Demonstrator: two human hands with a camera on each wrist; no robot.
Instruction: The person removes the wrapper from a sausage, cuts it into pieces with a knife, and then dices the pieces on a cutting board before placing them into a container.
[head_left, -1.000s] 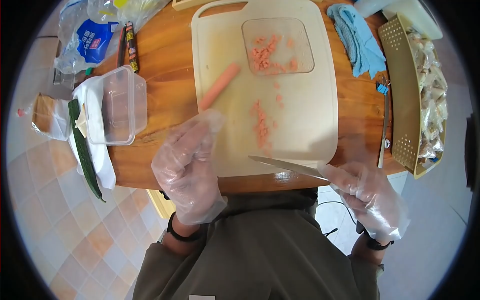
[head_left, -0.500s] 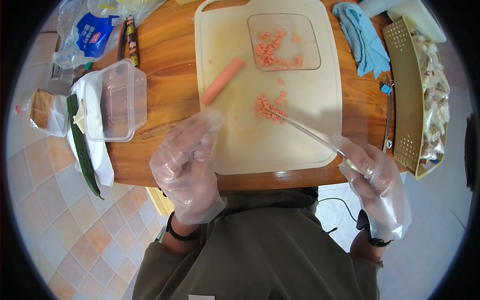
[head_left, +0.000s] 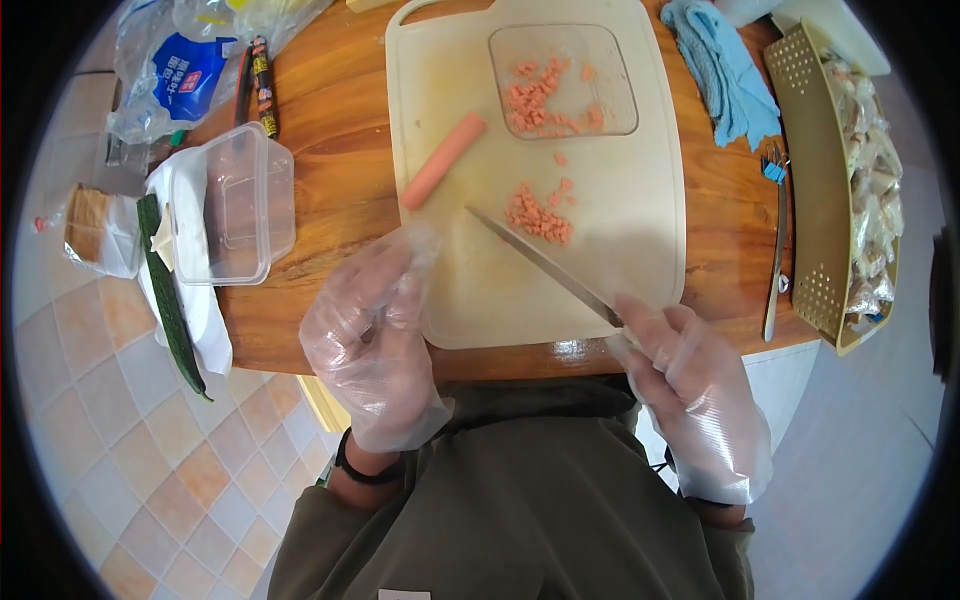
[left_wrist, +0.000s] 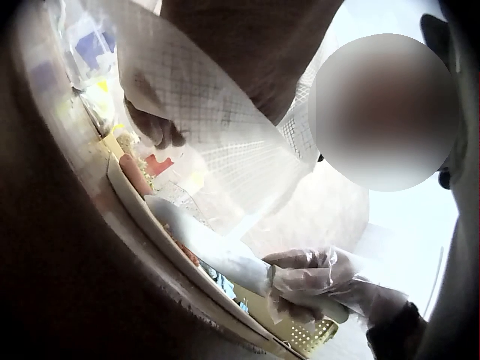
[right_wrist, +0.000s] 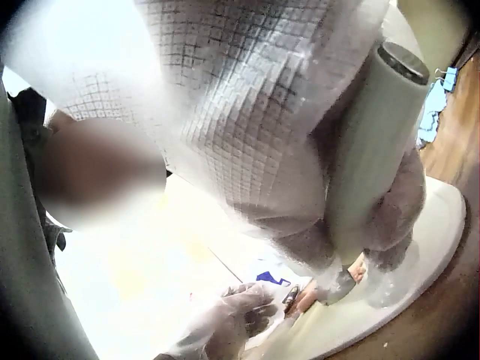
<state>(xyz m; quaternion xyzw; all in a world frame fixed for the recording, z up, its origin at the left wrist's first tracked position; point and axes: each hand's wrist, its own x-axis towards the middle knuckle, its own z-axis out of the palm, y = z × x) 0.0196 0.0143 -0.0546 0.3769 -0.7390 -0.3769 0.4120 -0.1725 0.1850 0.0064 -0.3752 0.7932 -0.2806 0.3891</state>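
Note:
My right hand point(head_left: 695, 400), in a clear plastic glove, grips a kitchen knife point(head_left: 545, 264) by its handle. The blade slants over the cutting board point(head_left: 470, 290), tip pointing far left, beside a small heap of diced pink sausage point(head_left: 538, 214). In the right wrist view, fingers wrap the pale knife handle point(right_wrist: 379, 142). The gloved left hand point(head_left: 370, 335) hovers at the board's near left edge, fingers loosely curled, with nothing seen in them. Just beyond it lies a whole length of sausage point(head_left: 444, 161). A shallow clear container point(head_left: 612, 60) on the board holds more diced pieces.
To the left stand an empty-looking plastic box point(head_left: 235, 205), a cucumber point(head_left: 172, 300) on white paper and bagged bread point(head_left: 92, 228). Plastic packaging point(head_left: 190, 80) lies far left. On the right are a blue cloth point(head_left: 722, 75) and a basket point(head_left: 815, 190) of wrapped items.
The knife blade swept from the near side up to the sausage dice, gathering them into a compact heap farther away, then moved left off it. The left hand stayed nearly still.

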